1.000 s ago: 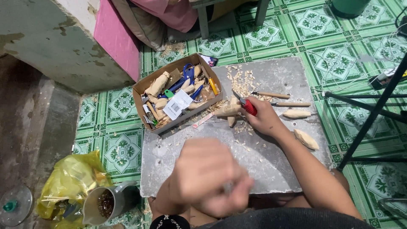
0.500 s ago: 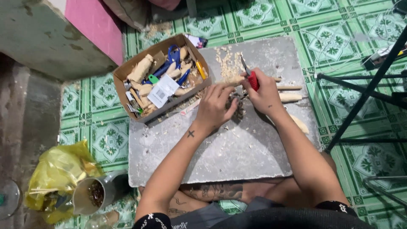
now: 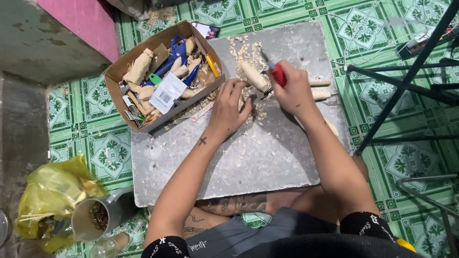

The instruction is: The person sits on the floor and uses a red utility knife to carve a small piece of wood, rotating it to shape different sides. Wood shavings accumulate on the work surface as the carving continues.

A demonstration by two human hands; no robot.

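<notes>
Pale wooden carving blank (image 3: 254, 76) pinned on grey slab (image 3: 267, 157) by left hand (image 3: 229, 107), fingers pressed down; red-handled carving knife (image 3: 275, 76) clenched in right hand (image 3: 294, 91). Best cut away from fingertips.

Pale wooden piece (image 3: 253, 76) lies slanted on the grey slab; red-handled carving tool (image 3: 276, 76) touches it

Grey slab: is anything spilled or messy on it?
Yes. Pale wood shavings lie scattered over the slab, thickest by the left hand and the right hand, some beside the cardboard box.
</notes>
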